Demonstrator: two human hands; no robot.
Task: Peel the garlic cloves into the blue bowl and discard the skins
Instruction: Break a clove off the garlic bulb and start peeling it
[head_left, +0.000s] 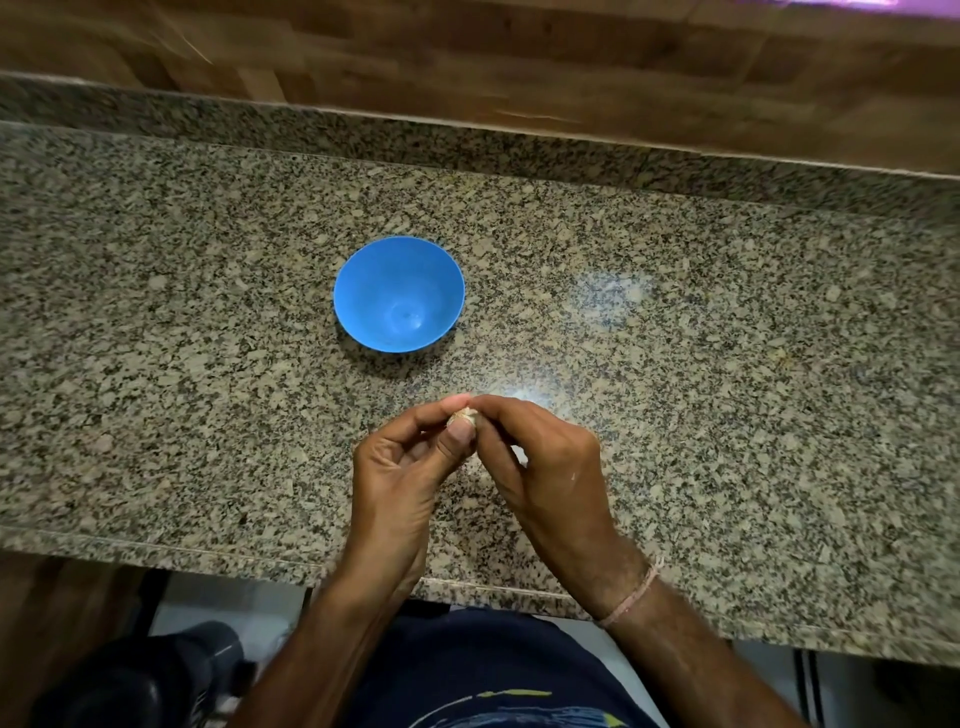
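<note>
Peeling step, first clove by the look of it: left hand (402, 470) and right hand (540, 462) both pinch one garlic clove (464, 414) above the granite counter (727, 364), near the empty blue bowl (399, 293); next probably strip skin, drop clove in.

Overhead light left white glare on the granite counter (727, 415); the blue bowl (399, 291) cast a soft near-side shadow; the wooden wall (467, 62) was blurred, the frame's edges bowed.
</note>
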